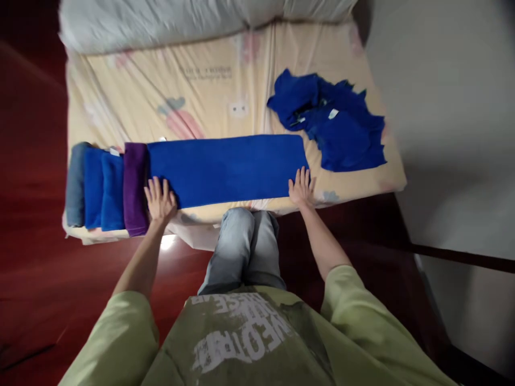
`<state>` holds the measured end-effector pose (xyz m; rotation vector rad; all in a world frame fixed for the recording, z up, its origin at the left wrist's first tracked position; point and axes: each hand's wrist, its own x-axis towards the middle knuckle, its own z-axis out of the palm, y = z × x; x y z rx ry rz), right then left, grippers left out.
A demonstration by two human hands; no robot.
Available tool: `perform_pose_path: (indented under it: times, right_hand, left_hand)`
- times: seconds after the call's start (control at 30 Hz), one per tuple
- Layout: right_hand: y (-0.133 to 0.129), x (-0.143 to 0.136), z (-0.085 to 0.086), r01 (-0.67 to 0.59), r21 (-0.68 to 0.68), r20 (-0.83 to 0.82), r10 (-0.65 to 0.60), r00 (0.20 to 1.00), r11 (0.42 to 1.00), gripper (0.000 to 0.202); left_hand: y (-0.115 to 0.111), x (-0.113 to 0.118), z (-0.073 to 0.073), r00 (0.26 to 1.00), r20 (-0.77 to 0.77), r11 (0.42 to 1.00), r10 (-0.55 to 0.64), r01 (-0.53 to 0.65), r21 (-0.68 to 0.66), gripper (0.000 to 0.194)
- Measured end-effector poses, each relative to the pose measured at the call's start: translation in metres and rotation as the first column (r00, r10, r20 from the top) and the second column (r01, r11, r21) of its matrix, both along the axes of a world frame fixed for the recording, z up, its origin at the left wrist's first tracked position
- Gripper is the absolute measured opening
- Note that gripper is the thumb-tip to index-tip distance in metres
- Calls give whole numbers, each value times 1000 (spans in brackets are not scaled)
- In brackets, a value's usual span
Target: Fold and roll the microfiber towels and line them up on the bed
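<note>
Pale green T-shirt [241, 343] with white lettering fills the bottom of the frame, worn by the person looking down. A bed [132, 80] with a cream, fruit-patterned sheet spans the upper half, and a thick roll of grey bedding [181, 19] lies along its far edge, at the top.

Across the centre, near the bed's front edge, a long blue cloth [225, 166] lies flat and almost smooth. It looks light, soft and slightly fuzzy, like towelling or fleece; it should bend easily, grip the sheet a little and not be fragile, though pulling at a single point could ruck it. Its right-hand short edge, taken near both corners, looks the best place to hold it.

At upper right is a crumpled blue heap [350, 134] of similar limp fabric, with small pale tags. Jeans-clad legs [237, 241] meet the bed at lower centre. At the left end, side by side, are a purple bundle [135, 187], two blue bundles [93, 187] and a grey-blue roll [75, 185]; these look thicker and squashy.

Smallest are the bare hands, palms down, fingers spread. The left hand [161, 201] rests at the blue cloth's lower left, beside the purple bundle; the right hand [301, 187] touches its lower right corner.
</note>
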<state>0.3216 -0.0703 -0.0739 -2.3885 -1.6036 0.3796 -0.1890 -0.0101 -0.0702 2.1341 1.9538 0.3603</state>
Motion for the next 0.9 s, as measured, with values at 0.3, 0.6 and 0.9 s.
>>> perform_pose_path:
  times: [0.3, 0.6, 0.9]
  right_hand:
    - [-57, -185, 25, 316, 11, -909, -122, 399, 949, 48]
    - [-61, -221, 42, 300, -404, -872, -264, -411, 864, 15]
    - [-29, -247, 44, 384, -616, -728, -311, -611, 688, 15]
  left_hand:
    - [-73, 119, -20, 715, 280, 711, -640, 690, -136, 60]
    - [-49, 134, -21, 800, 56, 799, -597, 600, -52, 39]
    - [-10, 158, -2, 788, 119, 761, -605, 615, -208, 40]
